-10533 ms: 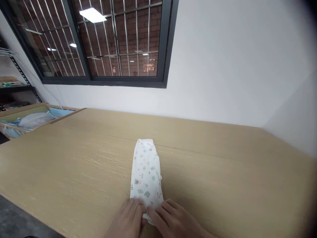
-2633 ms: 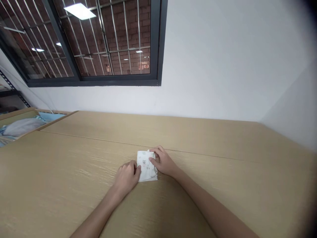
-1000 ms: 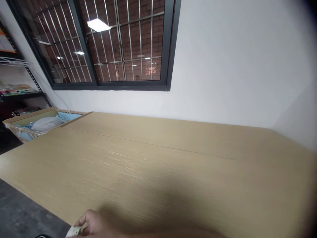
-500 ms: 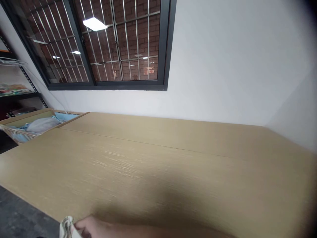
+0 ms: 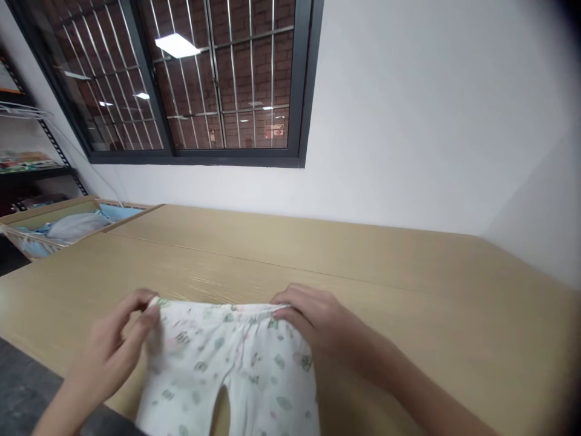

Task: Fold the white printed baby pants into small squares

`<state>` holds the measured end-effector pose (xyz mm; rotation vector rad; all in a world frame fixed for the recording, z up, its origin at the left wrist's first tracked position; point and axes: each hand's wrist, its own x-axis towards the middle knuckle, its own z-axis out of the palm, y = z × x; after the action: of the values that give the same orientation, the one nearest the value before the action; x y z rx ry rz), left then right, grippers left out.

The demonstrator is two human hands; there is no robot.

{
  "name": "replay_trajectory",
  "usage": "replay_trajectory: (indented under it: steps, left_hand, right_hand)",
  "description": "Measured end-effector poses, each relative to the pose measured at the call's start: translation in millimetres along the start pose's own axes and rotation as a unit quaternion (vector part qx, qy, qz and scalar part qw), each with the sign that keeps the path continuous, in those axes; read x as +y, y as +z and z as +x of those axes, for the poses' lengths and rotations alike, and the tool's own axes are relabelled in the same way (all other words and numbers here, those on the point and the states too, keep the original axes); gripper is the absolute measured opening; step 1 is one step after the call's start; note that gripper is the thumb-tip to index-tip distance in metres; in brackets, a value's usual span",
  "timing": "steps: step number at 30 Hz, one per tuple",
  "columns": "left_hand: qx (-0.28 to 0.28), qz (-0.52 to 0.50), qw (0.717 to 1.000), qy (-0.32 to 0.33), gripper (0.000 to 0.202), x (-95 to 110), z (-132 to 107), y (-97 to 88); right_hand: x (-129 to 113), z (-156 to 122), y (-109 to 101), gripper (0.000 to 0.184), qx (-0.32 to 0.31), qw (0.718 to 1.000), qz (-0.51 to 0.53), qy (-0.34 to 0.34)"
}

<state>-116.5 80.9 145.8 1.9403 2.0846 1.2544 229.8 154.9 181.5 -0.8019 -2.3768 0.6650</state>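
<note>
A small pair of white baby pants [image 5: 231,369] with green and pink prints is stretched out over the near part of the wooden table [image 5: 385,284], legs pointing toward me. My left hand [image 5: 115,339] pinches the left end of the waistband. My right hand [image 5: 318,324] grips the right end of the waistband, fingers curled over the fabric. The waistband is pulled taut between both hands.
A wicker-edged box [image 5: 59,221] with light blue and grey cloth stands at the far left of the table. A dark barred window [image 5: 190,79] and a white wall lie behind. Shelving [image 5: 22,163] stands at the far left. Dark floor shows at the lower left.
The small folded white garment was carried off to the lower left. Now both hands hold up a different, unfolded pair of printed pants over the table by the waistband.
</note>
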Motion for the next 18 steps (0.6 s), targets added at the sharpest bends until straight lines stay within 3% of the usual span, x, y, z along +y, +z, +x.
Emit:
replay_trajectory:
  steps: [7,13,18]
  left_hand:
    - [-0.133,-0.030,0.989,0.049,0.037,11.4,52.9,87.6]
    - [-0.160,0.005,0.982,0.098,0.034,2.0,80.8,153.5]
    - [-0.162,0.029,0.983,0.087,0.027,-17.5,96.4,199.6]
  right_hand:
    - [66.3,9.0,-22.5,0.030,0.000,0.995,-0.069,0.078]
    - [130.5,22.0,-12.4,0.034,-0.036,0.989,-0.064,0.128]
    - [170.0,33.4,4.9,0.032,-0.001,0.988,-0.097,0.123]
